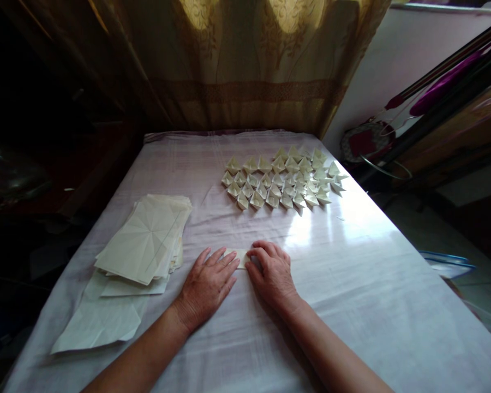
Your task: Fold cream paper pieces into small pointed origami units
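A small folded piece of cream paper point(240, 255) lies on the white-covered table point(352, 284) in front of me. My left hand point(208, 285) lies flat with its fingers stretched out, fingertips on the paper's left end. My right hand point(270, 273) is curled, fingertips pressing down on the paper's right end. Most of the paper is hidden under the two hands.
A stack of creased cream sheets point(145, 240) lies at the left, over larger sheets point(100, 322). Several folded paper boats point(284, 180) stand in rows at the back right. A curtain point(237, 60) hangs behind the table; dark clutter sits on both sides.
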{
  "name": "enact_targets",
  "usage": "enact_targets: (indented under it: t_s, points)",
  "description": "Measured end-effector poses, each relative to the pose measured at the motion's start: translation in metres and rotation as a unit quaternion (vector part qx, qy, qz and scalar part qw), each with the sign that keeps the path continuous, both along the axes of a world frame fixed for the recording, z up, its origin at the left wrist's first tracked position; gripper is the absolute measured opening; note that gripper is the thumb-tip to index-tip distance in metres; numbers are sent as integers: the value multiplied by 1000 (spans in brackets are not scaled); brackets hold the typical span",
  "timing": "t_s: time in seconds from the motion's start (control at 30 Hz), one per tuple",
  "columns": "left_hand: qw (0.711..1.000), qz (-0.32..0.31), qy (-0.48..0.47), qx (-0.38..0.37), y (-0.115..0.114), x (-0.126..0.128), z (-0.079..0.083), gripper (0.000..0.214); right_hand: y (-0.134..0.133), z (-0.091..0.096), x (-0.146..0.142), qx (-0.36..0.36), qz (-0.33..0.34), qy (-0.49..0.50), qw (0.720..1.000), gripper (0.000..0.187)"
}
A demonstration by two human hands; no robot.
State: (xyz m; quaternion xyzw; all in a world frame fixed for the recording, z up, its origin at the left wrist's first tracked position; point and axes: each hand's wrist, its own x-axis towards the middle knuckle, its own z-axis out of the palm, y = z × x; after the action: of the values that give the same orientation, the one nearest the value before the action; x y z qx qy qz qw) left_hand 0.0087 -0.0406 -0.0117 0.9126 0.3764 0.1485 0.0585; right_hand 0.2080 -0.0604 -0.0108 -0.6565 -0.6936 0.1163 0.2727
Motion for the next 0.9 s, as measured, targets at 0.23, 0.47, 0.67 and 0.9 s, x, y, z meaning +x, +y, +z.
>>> enact_targets:
  t_s: [0.23, 0.47, 0.67, 0.9]
  points:
    - [999, -28, 33, -9, -1, -6, 3, 42, -1, 0, 0, 3, 5, -10, 1000, 11]
    - [998, -35, 46, -6, 1, -5, 9, 40, -2, 1, 0, -6, 7, -16, 1000, 11]
    - [997, -52, 54, 18, 5, -17, 17, 35, -2, 1, 0, 6, 7, -18, 1000, 10]
    - [997, -39, 55, 40, 4, -36, 16, 33, -2, 0, 0, 9, 10, -17, 1000, 10]
